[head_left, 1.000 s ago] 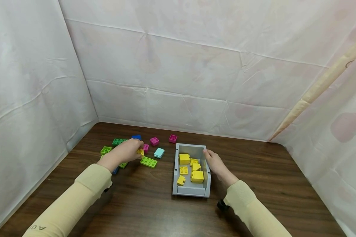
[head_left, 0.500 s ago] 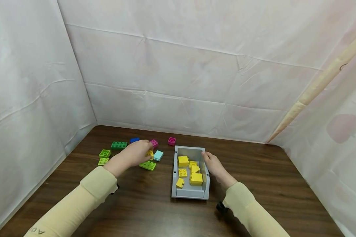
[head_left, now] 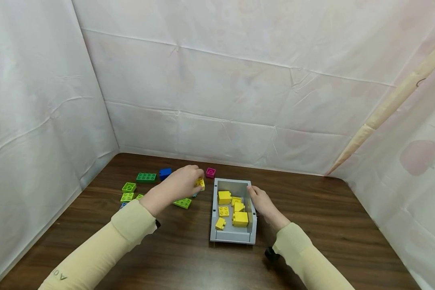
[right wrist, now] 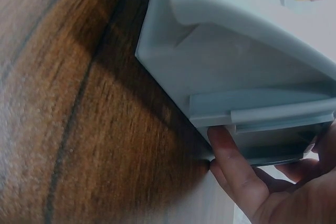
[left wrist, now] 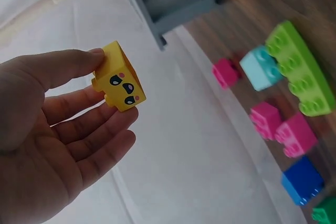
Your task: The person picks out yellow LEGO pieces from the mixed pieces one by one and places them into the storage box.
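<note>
My left hand (head_left: 183, 182) pinches a yellow toy brick (left wrist: 119, 80) between thumb and fingers, raised over the loose bricks left of the bin. A printed face with two eyes and a mouth shows on the brick in the left wrist view. With my right hand (head_left: 262, 201) I hold the right side wall of a grey bin (head_left: 233, 237); in the right wrist view its fingers (right wrist: 231, 166) sit at a ledge on the outer wall. Inside the bin lie several yellow bricks (head_left: 241, 218), some with studs up.
Loose bricks lie left of the bin: dark green (head_left: 146, 177), blue (head_left: 165, 173), lime (head_left: 183, 203), light blue (left wrist: 261, 67) and magenta (head_left: 210, 172). A pale cloth (head_left: 203, 80) hangs behind and beside the brown table (head_left: 330, 225).
My left hand has lifted the yellow brick and carried it rightward from among the loose bricks toward the bin. The right hand and the bin stay nearly in place.
</note>
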`<state>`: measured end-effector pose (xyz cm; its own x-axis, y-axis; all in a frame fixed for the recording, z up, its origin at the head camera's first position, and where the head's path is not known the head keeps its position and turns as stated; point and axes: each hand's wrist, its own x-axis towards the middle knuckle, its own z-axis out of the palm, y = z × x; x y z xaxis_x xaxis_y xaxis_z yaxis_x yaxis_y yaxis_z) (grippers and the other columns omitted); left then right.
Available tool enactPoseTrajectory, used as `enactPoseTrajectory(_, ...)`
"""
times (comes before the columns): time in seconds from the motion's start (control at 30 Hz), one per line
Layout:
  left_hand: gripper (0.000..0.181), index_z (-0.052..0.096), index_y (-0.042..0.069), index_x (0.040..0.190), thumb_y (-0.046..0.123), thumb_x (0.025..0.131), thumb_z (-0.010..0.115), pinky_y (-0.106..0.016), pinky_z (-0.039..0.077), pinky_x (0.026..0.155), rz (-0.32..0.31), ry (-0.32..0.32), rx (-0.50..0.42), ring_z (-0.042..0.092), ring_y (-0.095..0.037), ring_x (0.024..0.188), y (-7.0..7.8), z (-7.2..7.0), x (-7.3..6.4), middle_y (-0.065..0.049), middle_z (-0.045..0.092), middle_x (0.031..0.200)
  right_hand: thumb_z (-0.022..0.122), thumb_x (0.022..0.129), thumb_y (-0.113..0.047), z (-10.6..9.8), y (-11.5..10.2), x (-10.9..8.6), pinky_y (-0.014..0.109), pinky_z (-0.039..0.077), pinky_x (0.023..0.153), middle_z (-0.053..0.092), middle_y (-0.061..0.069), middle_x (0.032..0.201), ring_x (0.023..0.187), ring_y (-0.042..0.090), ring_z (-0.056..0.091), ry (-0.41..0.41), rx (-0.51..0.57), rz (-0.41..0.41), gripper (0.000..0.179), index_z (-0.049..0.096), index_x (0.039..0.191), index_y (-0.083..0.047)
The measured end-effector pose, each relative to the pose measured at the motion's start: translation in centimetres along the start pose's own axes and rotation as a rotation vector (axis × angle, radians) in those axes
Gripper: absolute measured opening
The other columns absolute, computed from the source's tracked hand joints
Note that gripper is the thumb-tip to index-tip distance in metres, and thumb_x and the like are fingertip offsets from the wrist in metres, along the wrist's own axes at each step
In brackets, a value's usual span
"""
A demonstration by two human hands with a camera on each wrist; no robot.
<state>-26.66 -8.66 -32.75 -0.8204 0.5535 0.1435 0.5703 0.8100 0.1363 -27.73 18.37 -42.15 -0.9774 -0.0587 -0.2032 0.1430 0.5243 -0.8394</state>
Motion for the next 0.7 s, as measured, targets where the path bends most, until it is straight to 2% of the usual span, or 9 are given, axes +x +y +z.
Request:
enactPoseTrajectory(0.2,0.024,0.068,0.008,0.101,0.024,0.084,0.072,-0.024,0.051,0.07,0.048,-0.001,0.01,0.053,-0.011,0.076,1.9,-0.4,0.7,-0.002,0.061,0.089,0.03,0.103,-0.039,-0.1,0.1,0.1,0.05,0.045,0.095,0.045,0.022,0.14,0.12,0.031,0.049,0.007,-0.005,-0.026,0.056,0.034,0.144,0.0)
enactPoseTrajectory(0.27,0.024,0.067,0.008,0.1,0.025,0.083,0.073,-0.024,0.051,0.071,0.071,0.0,0.019,0.052,-0.011,0.076,2.4,-0.3,1.0,-0.001,0.061,0.088,0.03,0.103,-0.039,-0.1,0.1,0.1,0.048,0.048,0.091,0.048,0.021,0.137,0.116,0.03,0.052,0.009,-0.009,-0.025,0.056,0.034,0.144,-0.001)
enactPoseTrajectory(0.43,0.024,0.066,0.008,0.1,0.025,0.083,0.073,-0.023,0.051,0.071,0.116,-0.014,0.012,0.051,-0.01,0.075,3.9,0.1,1.4,-0.001,0.06,0.088,0.03,0.103,-0.04,-0.2,0.2,0.1,0.037,0.054,0.071,0.053,0.019,0.131,0.101,0.025,0.058,0.01,-0.006,-0.003,0.055,0.036,0.144,-0.004)
enactPoseTrajectory(0.57,0.025,0.066,0.008,0.101,0.026,0.084,0.071,-0.022,0.05,0.068,0.163,-0.03,0.016,0.052,-0.009,0.073,5.0,0.3,1.6,0.0,0.06,0.088,0.03,0.103,-0.041,-0.2,0.1,0.0,0.036,0.054,0.072,0.051,0.019,0.133,0.105,0.024,0.057,0.011,-0.011,0.0,0.056,0.036,0.144,-0.004)
enactPoseTrajectory(0.7,0.025,0.067,0.008,0.102,0.025,0.085,0.07,-0.022,0.051,0.07,0.208,-0.044,0.022,0.053,-0.009,0.077,5.9,0.5,1.8,0.0,0.062,0.09,0.031,0.102,-0.041,-0.2,0.2,0.1,0.037,0.053,0.071,0.051,0.019,0.134,0.105,0.025,0.056,0.019,-0.017,0.003,0.056,0.037,0.143,-0.004)
